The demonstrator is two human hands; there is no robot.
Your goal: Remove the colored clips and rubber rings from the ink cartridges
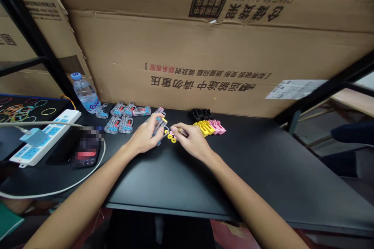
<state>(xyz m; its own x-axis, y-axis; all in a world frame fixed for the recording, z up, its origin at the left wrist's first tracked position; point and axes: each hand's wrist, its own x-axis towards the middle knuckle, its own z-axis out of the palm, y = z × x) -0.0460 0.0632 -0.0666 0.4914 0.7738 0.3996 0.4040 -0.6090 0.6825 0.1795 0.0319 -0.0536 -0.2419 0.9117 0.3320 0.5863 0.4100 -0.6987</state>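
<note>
Your left hand (143,135) is clenched on a clear plastic housing (158,131), which shows blue and red parts inside and sits tilted in the fingers, just above the tabletop. Your right hand (189,141) is pinching a small brass-coloured piece (181,130) at the fingertips; the piece is too small to identify from this view. The hands are close together but not touching. Between them, on the black tabletop (257,163), lie yellow rings (170,136) and a pink ring (171,133), just beside the brass-coloured piece.

Just right of your right hand, yellow plastic clips (203,127) sit touching pink plastic clips (216,126), with black plastic clips (200,114) behind them. Beyond your left hand lies a group of clear plastic assemblies (118,123), matching the held housing in colour and build. At the far left of that group, a water bottle (85,93) stands upright near a large cardboard carton (204,54) printed with Chinese text, which fills the back of the view.

Further left, a white power strip (43,138) lies with a blue plug adapter (33,137) in it, and a white cable (58,187) curves across the tabletop. A phone (87,148) lies between the strip and your left forearm, its screen blurred. Coloured rubber bands (22,111) lie on a black mat (55,106) behind the strip.
</note>
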